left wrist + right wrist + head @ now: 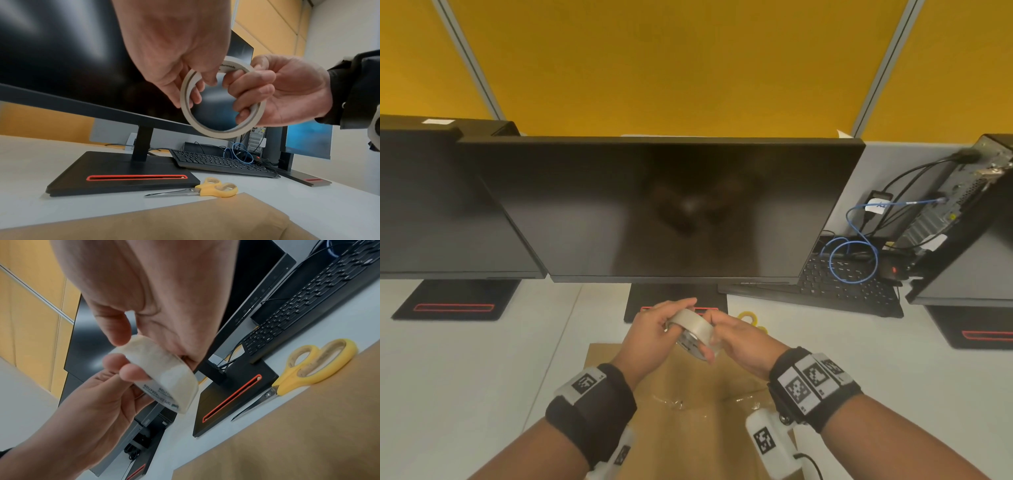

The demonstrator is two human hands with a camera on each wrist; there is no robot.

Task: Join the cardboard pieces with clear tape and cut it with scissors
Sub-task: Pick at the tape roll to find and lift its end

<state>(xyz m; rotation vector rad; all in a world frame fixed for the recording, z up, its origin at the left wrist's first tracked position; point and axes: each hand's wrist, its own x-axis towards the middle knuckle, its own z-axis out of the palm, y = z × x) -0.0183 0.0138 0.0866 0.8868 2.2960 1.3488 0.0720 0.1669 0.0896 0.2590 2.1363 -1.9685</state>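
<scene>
Both hands hold a roll of clear tape (693,329) in the air above the brown cardboard (688,435). My left hand (671,322) grips the roll's rim (218,134) from the left. My right hand (714,337) has its fingers (246,91) curled through the ring, with the thumb (121,332) on the outer tape face (164,368). Yellow-handled scissors (218,188) lie closed on the desk just beyond the cardboard's far edge (298,434), untouched. Some crinkled clear tape (678,401) sits along a seam in the cardboard.
A dark monitor (671,205) stands right behind the hands, its black base (123,177) beside the scissors (316,366). A keyboard (842,284), blue cable (852,260) and a PC tower (962,212) lie to the right. Another monitor (441,205) is on the left.
</scene>
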